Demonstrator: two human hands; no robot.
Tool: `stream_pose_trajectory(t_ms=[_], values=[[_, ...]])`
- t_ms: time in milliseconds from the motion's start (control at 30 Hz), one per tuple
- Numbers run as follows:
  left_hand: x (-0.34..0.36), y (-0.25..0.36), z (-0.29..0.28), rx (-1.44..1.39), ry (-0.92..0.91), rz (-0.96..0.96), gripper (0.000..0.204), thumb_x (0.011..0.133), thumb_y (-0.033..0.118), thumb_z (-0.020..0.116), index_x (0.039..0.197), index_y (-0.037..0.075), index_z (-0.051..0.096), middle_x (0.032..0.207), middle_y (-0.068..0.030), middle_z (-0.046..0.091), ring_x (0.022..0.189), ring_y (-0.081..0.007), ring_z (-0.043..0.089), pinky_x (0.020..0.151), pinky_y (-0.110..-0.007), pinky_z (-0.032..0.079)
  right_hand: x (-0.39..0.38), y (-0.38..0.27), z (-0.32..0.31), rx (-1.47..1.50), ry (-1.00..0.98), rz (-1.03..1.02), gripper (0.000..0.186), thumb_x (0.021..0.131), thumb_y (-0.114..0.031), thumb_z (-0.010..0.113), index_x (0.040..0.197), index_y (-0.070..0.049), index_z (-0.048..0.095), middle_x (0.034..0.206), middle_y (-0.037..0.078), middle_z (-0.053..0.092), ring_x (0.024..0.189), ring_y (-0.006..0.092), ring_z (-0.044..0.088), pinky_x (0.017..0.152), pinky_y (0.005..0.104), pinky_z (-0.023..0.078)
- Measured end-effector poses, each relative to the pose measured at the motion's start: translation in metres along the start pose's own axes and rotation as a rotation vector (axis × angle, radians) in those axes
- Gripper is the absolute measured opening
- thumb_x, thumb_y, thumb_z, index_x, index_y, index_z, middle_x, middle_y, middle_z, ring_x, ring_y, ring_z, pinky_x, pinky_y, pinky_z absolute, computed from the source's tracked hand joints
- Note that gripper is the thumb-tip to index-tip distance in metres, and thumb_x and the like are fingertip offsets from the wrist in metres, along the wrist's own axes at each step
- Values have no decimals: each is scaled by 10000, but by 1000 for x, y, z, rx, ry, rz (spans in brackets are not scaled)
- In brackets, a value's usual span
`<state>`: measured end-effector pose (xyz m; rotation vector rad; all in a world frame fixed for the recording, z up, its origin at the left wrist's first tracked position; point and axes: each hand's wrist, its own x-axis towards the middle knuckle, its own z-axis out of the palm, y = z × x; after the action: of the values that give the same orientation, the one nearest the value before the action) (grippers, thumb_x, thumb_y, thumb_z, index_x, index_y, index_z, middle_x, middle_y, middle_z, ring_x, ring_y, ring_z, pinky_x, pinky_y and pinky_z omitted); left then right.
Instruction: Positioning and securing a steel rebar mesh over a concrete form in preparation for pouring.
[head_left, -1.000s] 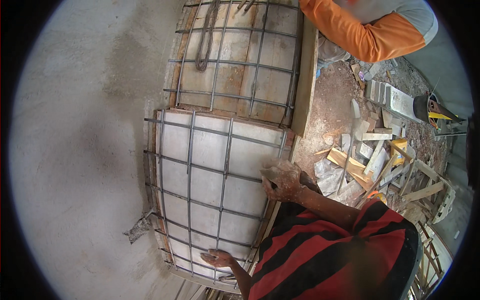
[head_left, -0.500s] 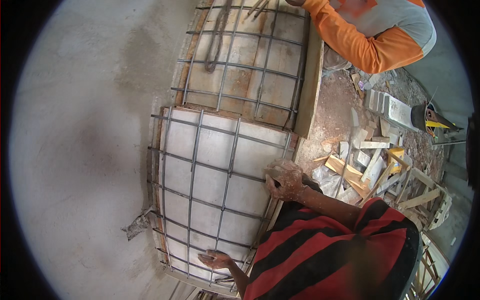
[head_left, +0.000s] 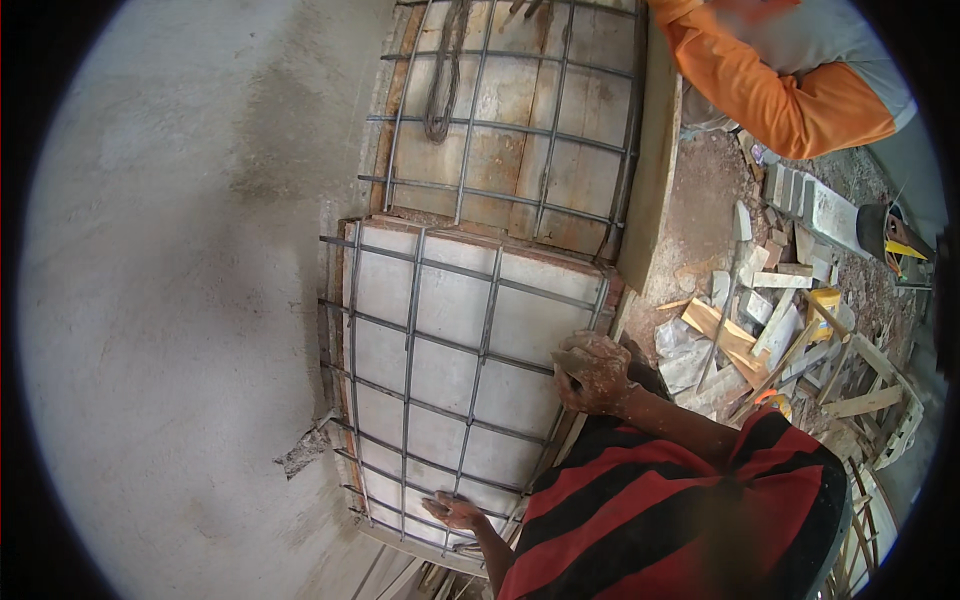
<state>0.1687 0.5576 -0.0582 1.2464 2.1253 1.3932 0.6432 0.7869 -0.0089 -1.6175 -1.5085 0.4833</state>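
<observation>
A grid of crossed steel bars [head_left: 408, 375] lies over pale panels in a stepped wooden form. My left hand [head_left: 455, 511] is low on the grid, with its fingers stretched out beside a bar crossing and nothing seen in them. My right hand [head_left: 597, 374], coated in grey-white dust, rests at the grid's right edge by the end of a cross bar. Its fingers are curled round with a dark hollow by the thumb; what they hold, if anything, is hidden.
A co-worker's orange sleeve [head_left: 775, 95] reaches in at the upper right beside the upper grid. A looped wire bundle [head_left: 437, 110] hangs over that grid. Wood scraps [head_left: 725, 335] and a yellow container [head_left: 823, 310] litter the floor at right. A plastered wall [head_left: 180, 300] fills the left.
The whole view has shifted, so the grid and floor sit farther right. Both my hands stay at nearly the same places on the grid, in similar poses.
</observation>
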Motion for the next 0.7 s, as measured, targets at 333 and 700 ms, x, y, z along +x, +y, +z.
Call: stream_pose_trajectory(t_ms=[333,700], values=[[6,29,14,625,38,-202,606,1089,314,503,1559,-13,304,1545,-219,438,1341,-333,509,1136,-426,432,1,-3,-4,-17,-42,27,281,697,-93,739,975,-127,722,920,77,690,842,273,712,839,421,602],[1,-7,18,390,168,-499,515,1111,323,319,1537,33,324,1620,-166,300,1469,-343,282,1216,-531,232,3,-4,-7,-64,-136,73,279,730,-95,714,1007,-115,740,921,81,699,871,292,703,821,440,578]])
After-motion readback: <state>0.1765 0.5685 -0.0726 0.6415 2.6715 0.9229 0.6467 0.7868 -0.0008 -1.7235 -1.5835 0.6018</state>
